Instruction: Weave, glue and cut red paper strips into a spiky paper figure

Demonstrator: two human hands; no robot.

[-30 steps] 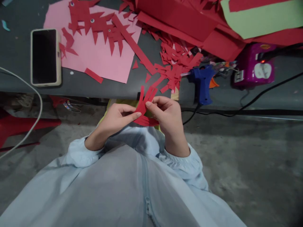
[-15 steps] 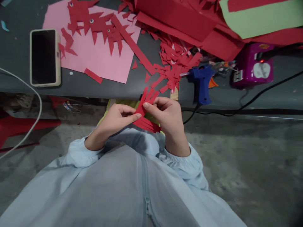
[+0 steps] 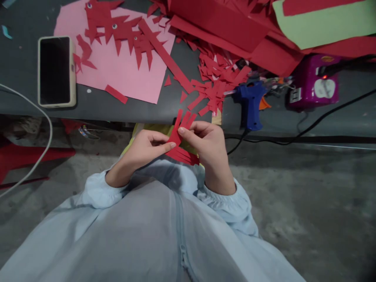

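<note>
Between my two hands, over my lap just below the table edge, is a red paper cutout (image 3: 175,137) with narrow strips fanning out at its top and bottom. My left hand (image 3: 148,147) pinches its left side between thumb and fingers. On the other side my right hand (image 3: 207,143) grips it, the thumb pressed on its upper middle. Parts of the paper are hidden behind my fingers. Close beyond my hands lies a heap of small red paper strips (image 3: 213,94). A blue glue gun (image 3: 251,103) rests to the right of the heap.
A pink sheet (image 3: 100,74) carries red paper animal shapes (image 3: 123,33) with stick-on eyes. To its left lies a phone (image 3: 55,72). Red sheets (image 3: 217,23) and a green sheet (image 3: 329,25) fill the back right, near a purple power box (image 3: 314,84) with a black cable.
The upper strips of the red cutout have shifted slightly between my fingers. Both hands stay in nearly the same place and keep hold of the paper.
</note>
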